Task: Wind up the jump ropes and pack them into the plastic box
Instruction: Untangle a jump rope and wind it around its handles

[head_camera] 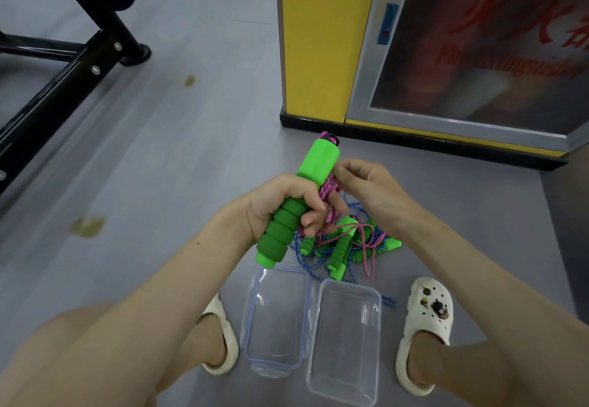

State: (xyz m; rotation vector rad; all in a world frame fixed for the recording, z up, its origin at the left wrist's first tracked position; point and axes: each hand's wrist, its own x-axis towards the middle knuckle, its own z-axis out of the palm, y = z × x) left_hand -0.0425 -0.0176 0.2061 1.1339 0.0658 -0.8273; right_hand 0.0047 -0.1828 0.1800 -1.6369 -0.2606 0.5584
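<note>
My left hand (280, 206) grips a green foam jump-rope handle (299, 196), tilted with its pink cap up. Loops of pink rope (326, 193) lie bunched against the handle under my fingers. My right hand (366, 190) pinches the pink rope right beside the handle. On the floor below lies a tangle of more green handles (342, 247) with pink and blue rope (304, 260). The clear plastic box (344, 343) stands empty between my feet, and its blue-rimmed lid (275, 317) lies to its left.
A yellow pillar (315, 40) and a glass-fronted cabinet (478, 56) stand behind the pile. A black metal gym frame (63, 78) crosses the left of the grey floor. My feet in white clogs (424, 327) flank the box and lid.
</note>
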